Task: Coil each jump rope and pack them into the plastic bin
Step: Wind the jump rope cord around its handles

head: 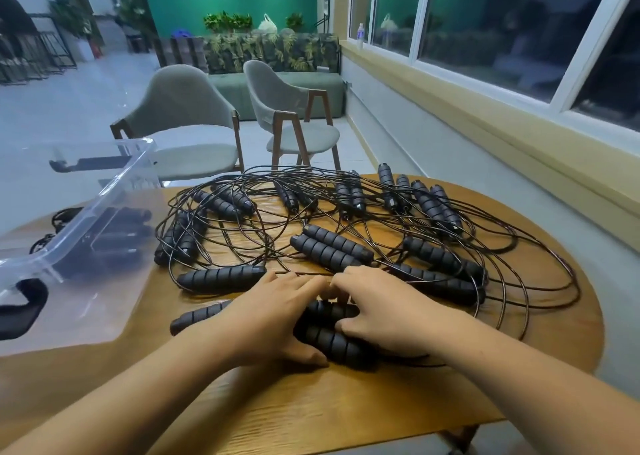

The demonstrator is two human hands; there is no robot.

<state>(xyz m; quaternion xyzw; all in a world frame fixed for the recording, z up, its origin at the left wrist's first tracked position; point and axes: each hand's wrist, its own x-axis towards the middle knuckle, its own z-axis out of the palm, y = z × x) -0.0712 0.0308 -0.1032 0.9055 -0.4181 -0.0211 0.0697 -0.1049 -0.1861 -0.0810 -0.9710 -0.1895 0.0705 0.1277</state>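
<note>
foam handles (325, 340) at lower centre are gripped together by left hand (277, 312) and right hand (391, 312), both curled round them, probably to start coiling; plastic bin (114, 184) waits at left.

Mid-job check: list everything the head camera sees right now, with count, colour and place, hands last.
loose jump ropes with ribbed foam handles: many, too tangled to count, black, spread over the table
packed ropes: number unclear, black, inside the bin, seen through its wall
clear plastic bin: one, transparent, left side of the table
round wooden table: one, brown, under the ropes and bin
cushioned chairs with wooden legs: two, grey and brown, beyond the table
sofa: one, green, behind the chairs
small plastic bottle: one, pale, on the window sill at right
left hand: one, lying over a pair of handles near the front edge
right hand: one, fingers curled on the same pair
</note>
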